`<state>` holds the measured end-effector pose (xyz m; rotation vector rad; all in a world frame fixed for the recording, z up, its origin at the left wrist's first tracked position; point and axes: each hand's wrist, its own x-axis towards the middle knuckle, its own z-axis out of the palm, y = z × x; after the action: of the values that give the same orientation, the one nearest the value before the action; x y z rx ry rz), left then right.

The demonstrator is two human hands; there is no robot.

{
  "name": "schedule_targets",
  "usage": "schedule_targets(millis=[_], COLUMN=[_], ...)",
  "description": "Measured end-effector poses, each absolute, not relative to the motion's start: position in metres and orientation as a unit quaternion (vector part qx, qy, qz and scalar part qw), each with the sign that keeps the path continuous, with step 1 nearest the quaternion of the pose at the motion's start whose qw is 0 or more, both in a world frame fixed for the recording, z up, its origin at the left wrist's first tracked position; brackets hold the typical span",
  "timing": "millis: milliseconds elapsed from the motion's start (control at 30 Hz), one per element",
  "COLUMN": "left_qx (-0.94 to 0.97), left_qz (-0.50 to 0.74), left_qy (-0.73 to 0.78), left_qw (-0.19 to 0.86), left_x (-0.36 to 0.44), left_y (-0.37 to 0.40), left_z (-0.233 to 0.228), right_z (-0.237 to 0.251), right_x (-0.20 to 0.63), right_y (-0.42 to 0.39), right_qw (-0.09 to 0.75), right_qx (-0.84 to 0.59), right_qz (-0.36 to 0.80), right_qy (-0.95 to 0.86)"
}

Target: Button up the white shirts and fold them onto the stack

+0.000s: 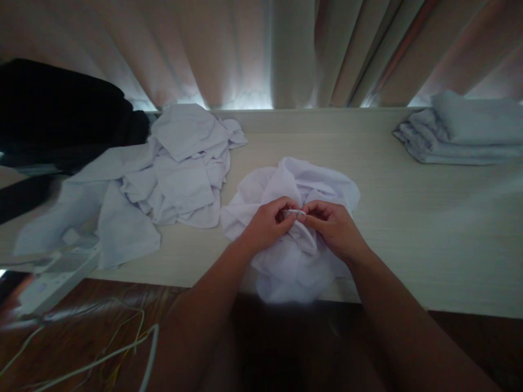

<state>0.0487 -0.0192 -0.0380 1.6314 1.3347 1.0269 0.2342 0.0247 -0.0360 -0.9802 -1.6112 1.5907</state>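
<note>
A crumpled white cloth garment [327,179] lies in front of me, its lower part reaching the table's near edge. Both hands meet over its middle. My left hand [272,220] pinches a narrow folded edge of the fabric between thumb and fingers. Close against it, my right hand [330,223] pinches the same edge from the other side. The fingertips nearly touch, and whatever small detail lies between them is too small to make out. Below the hands a flap of the garment hangs loosely.
More white cloth pieces [183,179] are heaped at the left beside a black bag-like object [61,114]. A folded stack of pale fabric [469,130] sits at the far right. A white power strip [57,280] and cables [122,348] are at the lower left. Curtains [229,49] hang behind the table [417,228].
</note>
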Motion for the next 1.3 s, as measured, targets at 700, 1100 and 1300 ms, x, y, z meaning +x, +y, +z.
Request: schedule_targets(millis=[700, 1100, 1300], left_qx=[0.625, 0.602, 0.590], left_qz=[0.401, 0.406, 0.415], left_qy=[0.526, 0.539, 0.549], left_qw=[0.414, 0.427, 0.423], left_x=[0.051, 0.053, 0.057], left_y=[-0.021, -0.020, -0.020], left_z=[-0.033, -0.038, -0.035], right_z=[-0.038, -0.037, -0.039], right_x=[0.225, 0.225, 0.224], right_y=[0.015, 0.017, 0.014], right_qw=[0.383, 0.384, 0.413], right_qx=[-0.428, -0.436, -0.449], right_qz=[0.461, 0.491, 0.465], right_qy=[-0.677, -0.649, -0.642])
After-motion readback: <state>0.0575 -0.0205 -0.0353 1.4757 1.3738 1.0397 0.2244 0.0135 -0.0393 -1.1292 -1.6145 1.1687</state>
